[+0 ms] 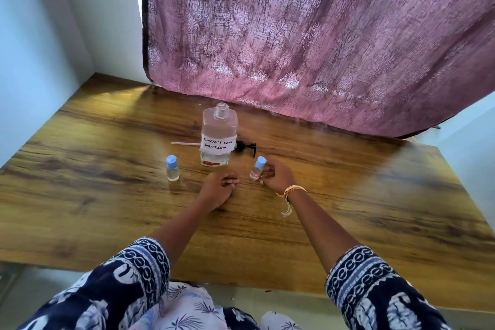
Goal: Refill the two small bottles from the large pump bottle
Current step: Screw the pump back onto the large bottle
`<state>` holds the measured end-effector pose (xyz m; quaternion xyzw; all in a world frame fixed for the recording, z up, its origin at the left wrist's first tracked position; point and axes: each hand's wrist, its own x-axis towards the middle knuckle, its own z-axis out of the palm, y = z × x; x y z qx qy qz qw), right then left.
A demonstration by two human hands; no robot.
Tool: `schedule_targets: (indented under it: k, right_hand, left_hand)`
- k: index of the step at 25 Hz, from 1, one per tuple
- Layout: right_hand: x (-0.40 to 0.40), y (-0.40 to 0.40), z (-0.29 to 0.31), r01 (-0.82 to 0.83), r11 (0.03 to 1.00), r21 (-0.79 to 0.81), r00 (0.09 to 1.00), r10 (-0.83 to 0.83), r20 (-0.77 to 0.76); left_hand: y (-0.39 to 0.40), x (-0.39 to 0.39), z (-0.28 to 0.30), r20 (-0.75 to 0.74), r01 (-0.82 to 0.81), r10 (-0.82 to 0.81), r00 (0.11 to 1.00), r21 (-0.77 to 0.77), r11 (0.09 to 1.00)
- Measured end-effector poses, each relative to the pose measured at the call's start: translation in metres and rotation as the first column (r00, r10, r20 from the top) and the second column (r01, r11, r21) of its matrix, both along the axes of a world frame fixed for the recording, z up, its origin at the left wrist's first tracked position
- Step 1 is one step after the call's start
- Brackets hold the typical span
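Sleeves (375, 284) in a dark blue and white print frame the near edge, both bare forearms reaching out over the wooden surface (93, 169). The left hand (218, 186) rests on the wood with fingers curled inward and nothing in them. The right hand (276, 177), a yellow thread band (292, 191) at its wrist, curls its fingers round the lower part of a small blue-capped bottle (257, 169), which leans slightly; whether its base touches the wood is hard to tell, as the fingers hide it. Well to the left, the second small bottle (172, 169) stands upright and capped, apart from both hands. Just beyond the hands stands the large bottle (218, 136), its neck open, part filled with clear liquid, with a handwritten label reading CONTACT LENS SOLUTION. Behind it lies the black pump head (245, 147), its white tube (184, 143) sticking out to the left. A mauve patterned curtain (321, 35) hangs at the back.
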<state>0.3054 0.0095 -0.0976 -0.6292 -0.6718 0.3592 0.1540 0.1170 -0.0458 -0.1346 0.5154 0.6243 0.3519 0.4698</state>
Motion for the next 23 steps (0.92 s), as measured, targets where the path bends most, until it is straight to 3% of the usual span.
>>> schedule_targets:
  k: [5, 10, 16, 23]
  right_hand:
    - [0.001, 0.008, 0.012, 0.078, 0.988, 0.135, 0.997, -0.074, -0.036]
    - [-0.012, 0.025, 0.047, 0.004, 0.982, 0.191, 1.0, -0.001, -0.014]
    - [-0.035, 0.054, 0.07, -0.124, 0.972, 0.201, 0.988, 0.1, 0.121]
    - [-0.064, 0.08, 0.062, -0.239, 0.971, 0.024, 0.924, 0.22, 0.313]
  left_hand:
    - [0.002, 0.0, 0.005, 0.153, -0.284, 0.305, 0.94, -0.143, 0.948]
    - [0.0, -0.008, 0.029, 0.13, -0.467, 0.49, 0.862, -0.175, 0.867]
    - [0.015, -0.023, 0.059, -0.035, -0.546, 0.547, 0.837, 0.02, 0.837]
    - [0.048, -0.036, 0.1, -0.046, -0.331, 0.371, 0.927, 0.361, 0.872]
